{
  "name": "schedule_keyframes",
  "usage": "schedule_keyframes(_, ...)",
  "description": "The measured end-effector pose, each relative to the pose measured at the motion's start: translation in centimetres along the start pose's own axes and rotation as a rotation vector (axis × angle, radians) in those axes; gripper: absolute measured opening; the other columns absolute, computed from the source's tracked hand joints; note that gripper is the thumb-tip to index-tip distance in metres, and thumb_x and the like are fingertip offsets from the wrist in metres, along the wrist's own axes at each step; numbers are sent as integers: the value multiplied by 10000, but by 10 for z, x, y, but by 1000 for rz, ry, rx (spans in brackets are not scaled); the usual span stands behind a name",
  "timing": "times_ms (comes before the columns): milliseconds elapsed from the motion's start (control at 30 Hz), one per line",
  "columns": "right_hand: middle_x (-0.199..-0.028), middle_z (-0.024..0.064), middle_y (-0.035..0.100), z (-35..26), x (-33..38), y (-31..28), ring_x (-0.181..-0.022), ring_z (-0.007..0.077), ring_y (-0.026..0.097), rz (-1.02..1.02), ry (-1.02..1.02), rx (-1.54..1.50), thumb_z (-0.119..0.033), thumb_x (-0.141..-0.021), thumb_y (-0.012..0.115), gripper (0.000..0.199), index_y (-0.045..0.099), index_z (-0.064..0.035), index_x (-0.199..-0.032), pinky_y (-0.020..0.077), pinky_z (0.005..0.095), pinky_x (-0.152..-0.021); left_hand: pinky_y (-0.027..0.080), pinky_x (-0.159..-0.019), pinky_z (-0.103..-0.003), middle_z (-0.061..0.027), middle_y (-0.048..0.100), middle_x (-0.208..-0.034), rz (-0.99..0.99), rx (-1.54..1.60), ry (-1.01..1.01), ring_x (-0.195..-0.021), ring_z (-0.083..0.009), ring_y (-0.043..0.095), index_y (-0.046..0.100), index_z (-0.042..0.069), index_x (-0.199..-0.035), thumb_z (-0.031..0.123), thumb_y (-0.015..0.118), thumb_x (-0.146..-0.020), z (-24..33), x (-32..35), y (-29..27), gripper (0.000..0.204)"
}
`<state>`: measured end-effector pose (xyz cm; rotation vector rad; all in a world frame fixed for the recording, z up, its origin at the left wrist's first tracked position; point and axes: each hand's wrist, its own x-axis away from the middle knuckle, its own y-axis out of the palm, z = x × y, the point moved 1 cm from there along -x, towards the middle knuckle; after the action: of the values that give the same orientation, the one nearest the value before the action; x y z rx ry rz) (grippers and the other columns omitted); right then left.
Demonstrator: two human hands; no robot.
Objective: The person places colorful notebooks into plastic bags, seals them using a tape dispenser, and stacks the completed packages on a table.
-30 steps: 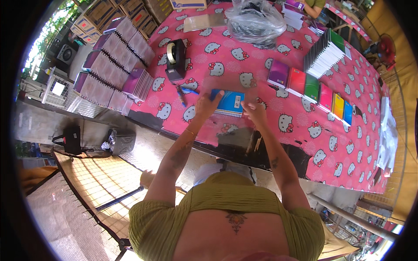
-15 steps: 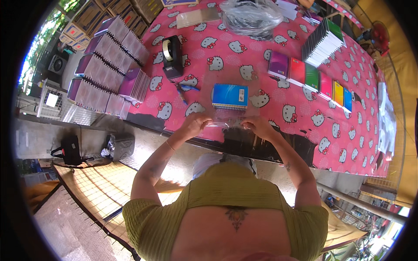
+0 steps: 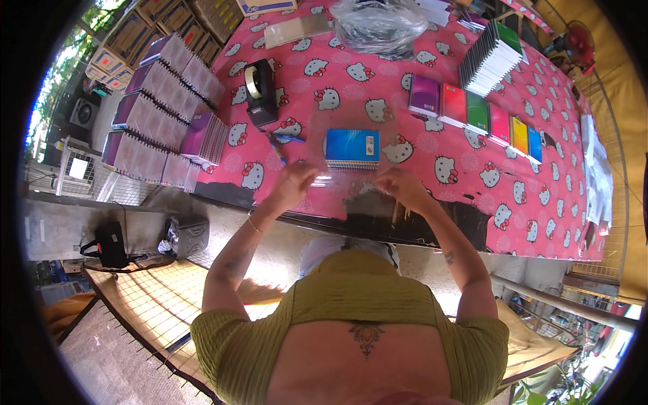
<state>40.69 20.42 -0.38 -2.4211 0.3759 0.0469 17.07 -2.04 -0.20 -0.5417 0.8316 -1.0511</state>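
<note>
A small stack of blue spiral notebooks lies in front of me on a sheet of clear plastic, wire binding toward and away from me. My left hand pinches the sheet's near edge at its left corner. At the right corner, my right hand has its fingers closed on the same edge. Between my hands the plastic is lifted a little and catches the light. Neither hand touches the notebooks. A blue pen and another slim tool lie just beyond my left hand.
A black tape dispenser stands left of the sheet. Tall stacks of notebooks fill the table's left end. To the right are a row of coloured notebooks and a notebook pile. Clear plastic bags lie at the back.
Both hands have moved slightly away from me, carrying the near edge of the plastic closer to the notebooks. The notebooks stay in place on the sheet.
</note>
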Motion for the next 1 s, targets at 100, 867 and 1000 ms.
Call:
schedule_keyframes(100,-915,97,642,-20,-22,-18,-831,287,640,591,77,254,-122,-856,696,164,682,-72,-1012,517,403,-725,523,-682,-308,-97,708,-851,164,152,-203,-767,-194,680,689,34,-994,71,663,-900,-16,-32,-4,105)
schedule_keyframes(867,-1438,104,465,-51,-40,82,-1329,296,438,284,-18,626,-244,-826,666,591,515,-93,-1377,353,561,-1070,484,-851,-447,-97,630,-928,-80,-450,301,-969,-296,616,622,100,-875,184,689,-839,-81,-200,64,114)
schedule_keyframes(1000,-1438,103,466,-48,-38,82,-1325,294,442,301,-40,609,-231,-829,655,584,515,-94,-1378,352,561,-1069,466,-848,-442,-78,627,-931,-171,-439,168,-974,-286,604,591,120,-887,171,681,-837,-75,-202,58,115)
